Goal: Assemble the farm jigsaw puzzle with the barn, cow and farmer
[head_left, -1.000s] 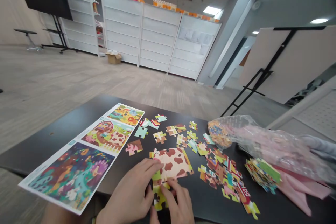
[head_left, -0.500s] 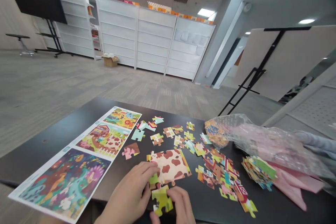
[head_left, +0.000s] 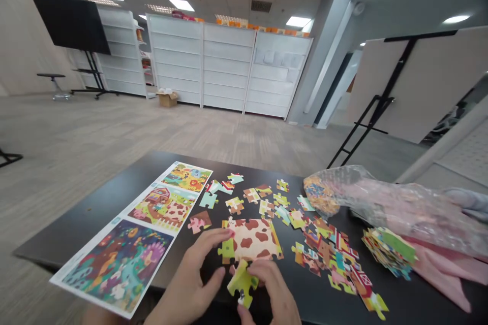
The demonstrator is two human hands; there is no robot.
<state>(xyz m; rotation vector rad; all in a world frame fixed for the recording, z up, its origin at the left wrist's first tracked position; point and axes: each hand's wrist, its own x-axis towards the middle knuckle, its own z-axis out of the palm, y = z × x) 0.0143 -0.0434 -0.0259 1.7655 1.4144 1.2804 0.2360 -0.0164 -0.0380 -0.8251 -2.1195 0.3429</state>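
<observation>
The curled right hand [head_left: 275,288] pinches a yellow-green cardboard jigsaw piece [head_left: 242,280] below the brown-spotted cream cow panel [head_left: 254,238] on the black table [head_left: 114,198], the left hand [head_left: 190,277] holding nothing, fingers [head_left: 218,235] parted.

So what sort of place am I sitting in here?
Probably an office or similar commercial room, though I can't be certain: there's a row of tall white shelving units, a large black screen and ceiling light panels.

No text can be read. The blue tabs [head_left: 116,220] on the picture sheet [head_left: 139,236], left of the left hand [head_left: 194,277], are too small.
</observation>
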